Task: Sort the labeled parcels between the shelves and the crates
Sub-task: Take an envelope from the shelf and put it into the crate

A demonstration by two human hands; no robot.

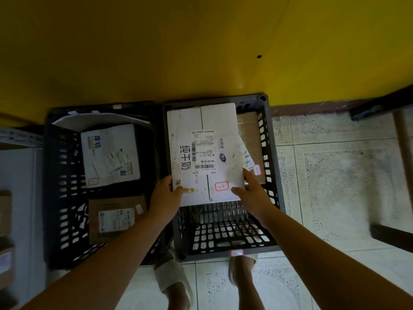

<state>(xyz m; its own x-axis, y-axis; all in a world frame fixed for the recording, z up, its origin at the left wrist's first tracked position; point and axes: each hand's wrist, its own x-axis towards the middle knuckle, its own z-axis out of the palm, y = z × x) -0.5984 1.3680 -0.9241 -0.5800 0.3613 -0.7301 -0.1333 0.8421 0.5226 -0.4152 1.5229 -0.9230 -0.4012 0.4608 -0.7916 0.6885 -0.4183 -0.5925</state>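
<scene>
A white carton (201, 128) with a shipping label and black lettering hangs over the right black crate (271, 166). My left hand (165, 195) grips its near left corner and my right hand (252, 191) grips its near right corner. A brown parcel (249, 130) lies under it at the crate's far right. The left black crate (58, 175) holds a white parcel (109, 153) with blue print, a brown parcel (116, 215) with a label, and a white sheet (100, 119) at the back.
A yellow wall (178, 52) stands right behind both crates. A grey shelf unit (17, 139) with boxes is at the far left. Patterned floor tiles (335, 175) spread to the right, with dark furniture legs (402, 148). My slippered feet (174, 280) stand before the crates.
</scene>
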